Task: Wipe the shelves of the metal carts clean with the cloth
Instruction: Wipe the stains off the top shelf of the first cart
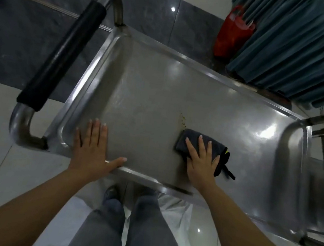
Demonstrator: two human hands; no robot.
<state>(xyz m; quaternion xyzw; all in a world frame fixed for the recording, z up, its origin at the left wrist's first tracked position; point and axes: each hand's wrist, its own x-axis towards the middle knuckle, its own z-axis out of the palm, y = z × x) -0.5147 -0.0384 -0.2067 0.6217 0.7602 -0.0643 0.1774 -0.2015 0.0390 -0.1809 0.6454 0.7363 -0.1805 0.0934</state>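
My right hand lies flat, fingers straight and spread, pressing the folded dark cloth onto the top shelf of the metal cart. My left hand is also flat and holds nothing, its palm over the near rim and its thumb along the rim. Just beyond my right fingertips a patch of brownish specks is unwiped, so I judge this shelf only partly done. Any lower shelves and other carts are hidden from me.
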